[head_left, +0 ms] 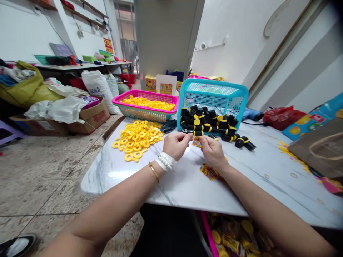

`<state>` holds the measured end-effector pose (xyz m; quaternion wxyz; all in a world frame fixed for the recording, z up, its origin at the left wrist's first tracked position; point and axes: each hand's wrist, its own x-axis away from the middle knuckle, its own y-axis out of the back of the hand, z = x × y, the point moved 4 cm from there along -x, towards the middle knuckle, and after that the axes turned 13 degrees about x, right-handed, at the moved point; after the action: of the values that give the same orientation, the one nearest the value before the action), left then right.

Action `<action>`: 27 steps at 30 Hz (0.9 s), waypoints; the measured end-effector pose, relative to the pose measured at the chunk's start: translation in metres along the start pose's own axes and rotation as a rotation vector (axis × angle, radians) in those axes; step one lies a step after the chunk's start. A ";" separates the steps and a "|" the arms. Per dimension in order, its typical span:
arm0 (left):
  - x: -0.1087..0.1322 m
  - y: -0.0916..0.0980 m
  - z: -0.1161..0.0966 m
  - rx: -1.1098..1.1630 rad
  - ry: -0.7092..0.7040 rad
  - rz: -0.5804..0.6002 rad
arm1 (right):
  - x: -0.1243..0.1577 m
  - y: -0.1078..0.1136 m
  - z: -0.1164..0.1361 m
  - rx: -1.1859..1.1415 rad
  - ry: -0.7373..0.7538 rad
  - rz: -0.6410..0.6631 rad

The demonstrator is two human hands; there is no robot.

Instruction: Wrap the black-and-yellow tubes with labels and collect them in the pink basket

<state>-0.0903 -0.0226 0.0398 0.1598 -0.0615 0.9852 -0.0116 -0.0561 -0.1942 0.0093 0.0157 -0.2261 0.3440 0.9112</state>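
Observation:
My right hand (pixel 213 151) is closed, pinching a small colourful printed label (pixel 197 141) between thumb and fingers. Close beside it, the fingertips of my left hand (pixel 177 144) are pressed together; what they hold, if anything, is too small to make out. More printed labels (pixel 210 172) lie on the table under my right wrist. A heap of yellow plastic rings (pixel 138 139) is to the left of my left hand. Just beyond both hands, black cylinders with yellow bands (pixel 206 121) spill out of a blue basket (pixel 214 85) tipped on its side.
A pink-rimmed basket (pixel 118 101) with yellow pieces stands at the back of the marble-patterned table (pixel 118 178). Dark cloth (pixel 168 126) lies near it. A paper bag (pixel 318 142) and red plastic bag (pixel 284 117) are at right. Below the table edge is a pink-edged container (pixel 207 232).

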 end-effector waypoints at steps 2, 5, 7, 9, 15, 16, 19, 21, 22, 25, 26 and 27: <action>0.000 0.002 -0.003 0.013 -0.020 -0.030 | 0.002 0.001 0.003 0.042 0.040 -0.018; 0.000 0.004 -0.007 0.012 -0.039 -0.070 | 0.004 0.003 0.008 0.099 0.069 -0.039; 0.001 0.003 -0.008 -0.008 -0.025 -0.053 | 0.005 0.005 0.012 0.147 0.091 -0.056; 0.002 0.000 -0.005 -0.021 0.016 0.001 | 0.005 0.006 0.017 0.197 0.134 -0.076; -0.001 -0.004 0.014 0.095 0.219 0.078 | 0.011 0.003 0.030 0.342 0.336 -0.146; -0.002 -0.003 0.015 0.118 0.242 0.066 | 0.012 0.001 0.030 0.366 0.359 -0.137; -0.002 -0.001 0.017 0.141 0.288 0.034 | 0.014 -0.005 0.027 0.404 0.356 -0.101; -0.003 0.000 0.017 0.167 0.317 0.019 | 0.013 -0.007 0.024 0.389 0.325 -0.068; -0.004 0.000 0.017 0.191 0.334 0.019 | 0.011 -0.006 0.022 0.367 0.311 -0.045; -0.010 0.006 0.020 0.242 0.382 -0.015 | -0.003 0.000 0.021 0.306 0.274 -0.013; -0.013 0.010 0.022 0.245 0.400 -0.035 | -0.010 0.003 0.022 0.311 0.280 -0.016; -0.017 0.014 0.024 0.252 0.422 -0.049 | -0.018 0.004 0.024 0.340 0.304 -0.017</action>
<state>-0.0688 -0.0063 0.0213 -0.0434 -0.0612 0.9857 -0.1509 -0.0500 -0.1796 0.0355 0.0093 -0.3578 0.4891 0.7954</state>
